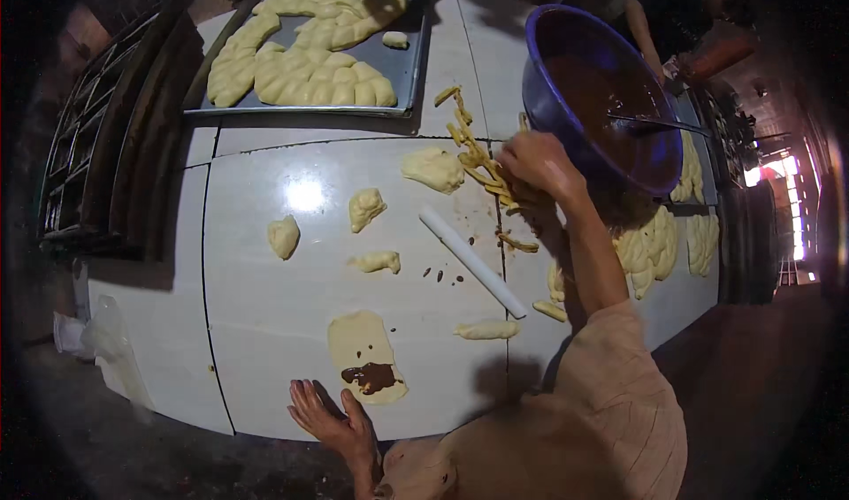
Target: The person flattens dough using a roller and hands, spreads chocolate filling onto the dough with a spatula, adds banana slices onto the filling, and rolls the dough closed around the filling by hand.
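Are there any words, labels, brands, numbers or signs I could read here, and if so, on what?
None that can be read.
The tray, purple bowl, white rod and tabletop show no legible lettering.
The background is too dark and blurred to tell.

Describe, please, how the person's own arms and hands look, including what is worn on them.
A loose, beige fabric sleeve leaves the right forearm bare. The left hand and the right hand show no gloves. I see no watch or bracelet; some right fingers are hidden.
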Demonstrator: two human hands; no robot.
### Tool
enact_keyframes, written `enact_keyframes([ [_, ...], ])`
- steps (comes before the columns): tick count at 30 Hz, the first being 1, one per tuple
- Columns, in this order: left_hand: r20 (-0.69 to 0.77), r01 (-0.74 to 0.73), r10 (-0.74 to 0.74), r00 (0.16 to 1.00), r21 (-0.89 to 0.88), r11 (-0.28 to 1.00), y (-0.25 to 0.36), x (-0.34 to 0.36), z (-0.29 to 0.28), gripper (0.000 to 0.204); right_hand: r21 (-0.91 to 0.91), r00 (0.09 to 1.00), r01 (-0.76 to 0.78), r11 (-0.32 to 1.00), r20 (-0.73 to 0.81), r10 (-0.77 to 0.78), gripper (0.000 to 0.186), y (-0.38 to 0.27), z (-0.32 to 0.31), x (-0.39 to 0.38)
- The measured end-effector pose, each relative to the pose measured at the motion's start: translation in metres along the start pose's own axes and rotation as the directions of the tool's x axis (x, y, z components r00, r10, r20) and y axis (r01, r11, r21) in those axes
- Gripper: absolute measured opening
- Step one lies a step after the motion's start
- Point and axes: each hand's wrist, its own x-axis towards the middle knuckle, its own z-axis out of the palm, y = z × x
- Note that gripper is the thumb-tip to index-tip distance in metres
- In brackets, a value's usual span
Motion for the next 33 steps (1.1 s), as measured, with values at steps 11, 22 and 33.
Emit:
enact_keyframes([
  [11,-0.048,0.0,-0.002,0.999,-0.043,0.999,-0.006,-0.004,0.01,0.062,0.072,0.889,0.342,0.937,-0.347,-0.298,0.036,-0.022,0.03,0.094],
  [22,-0.066,-0.059,0.057,0.996,-0.016,0.998,-0.013,-0.002,0.013,0.059,0.244,0.929,0.33,0.912,-0.255,-0.268,0.027,0.029,0.033,-0.039],
  [33,-0.072,-0.019,0.009,0.997,-0.137,0.99,-0.006,-0.005,0.016,0.058,0.137,0.893,0.168,0.976,-0.441,-0.092,0.022,0.039,0.058,-0.129],
])
